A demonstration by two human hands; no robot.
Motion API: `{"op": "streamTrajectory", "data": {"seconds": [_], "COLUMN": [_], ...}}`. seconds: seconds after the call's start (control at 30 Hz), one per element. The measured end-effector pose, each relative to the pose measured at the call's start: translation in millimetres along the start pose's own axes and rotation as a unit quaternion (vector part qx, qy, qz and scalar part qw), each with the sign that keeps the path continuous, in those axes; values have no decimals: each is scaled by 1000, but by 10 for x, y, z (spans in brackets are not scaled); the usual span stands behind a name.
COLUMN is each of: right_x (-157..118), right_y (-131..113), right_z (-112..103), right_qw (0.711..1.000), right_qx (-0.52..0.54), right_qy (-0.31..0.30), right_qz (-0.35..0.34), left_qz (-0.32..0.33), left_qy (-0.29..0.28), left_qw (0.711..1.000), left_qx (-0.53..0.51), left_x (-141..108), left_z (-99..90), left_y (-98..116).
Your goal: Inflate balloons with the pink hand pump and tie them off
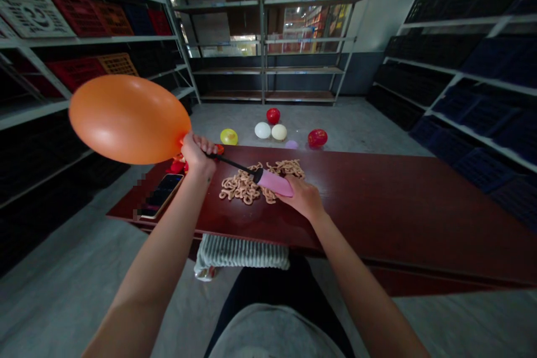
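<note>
A large inflated orange balloon (130, 118) hangs at the upper left, its neck in my left hand (197, 154). My left fingers are closed round the neck and the tip end of a pump. The pump's black rod runs right and down to its pink barrel (274, 182), which my right hand (302, 196) grips at the far end. Beneath the pump, tan curled pieces (241, 187) lie in a heap on the dark red table (377, 196). Red and orange deflated balloons (178, 166) are partly hidden behind my left hand.
A phone (163, 196) lies at the table's left end. Beyond the table, yellow (229, 136), white (262, 130), cream and red balloons rest on the floor. Shelves with crates (79, 14) stand on both sides. A grey ribbed cloth (245, 251) is below the front edge.
</note>
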State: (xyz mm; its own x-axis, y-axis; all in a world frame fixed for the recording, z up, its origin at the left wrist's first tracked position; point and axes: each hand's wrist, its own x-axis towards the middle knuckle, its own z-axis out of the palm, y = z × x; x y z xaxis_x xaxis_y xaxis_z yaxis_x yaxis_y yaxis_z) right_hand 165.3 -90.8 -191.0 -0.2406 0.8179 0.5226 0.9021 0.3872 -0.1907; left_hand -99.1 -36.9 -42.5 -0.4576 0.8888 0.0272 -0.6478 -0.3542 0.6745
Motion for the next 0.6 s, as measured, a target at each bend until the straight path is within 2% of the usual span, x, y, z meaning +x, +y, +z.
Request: {"op": "streamTrajectory", "data": {"seconds": [0.13,0.27,0.47,0.6], "right_x": [8,2,-4,17], "right_y": [-25,-13,68,118], "right_z": [-5,10,6,10], "right_qw": [1000,1000,996,991], "right_qx": [11,26,52,73], "right_qy": [-6,-4,-5,-10], "right_qz": [-1,17,69,109], "left_qz": [27,51,88,97], "left_qy": [-14,-45,-95,-148], "left_qw": [999,997,991,984], "left_qx": [12,26,25,36], "left_x": [-8,-92,-298,-375], "left_z": [13,195,771,1070], "left_y": [212,216,14,-311]}}
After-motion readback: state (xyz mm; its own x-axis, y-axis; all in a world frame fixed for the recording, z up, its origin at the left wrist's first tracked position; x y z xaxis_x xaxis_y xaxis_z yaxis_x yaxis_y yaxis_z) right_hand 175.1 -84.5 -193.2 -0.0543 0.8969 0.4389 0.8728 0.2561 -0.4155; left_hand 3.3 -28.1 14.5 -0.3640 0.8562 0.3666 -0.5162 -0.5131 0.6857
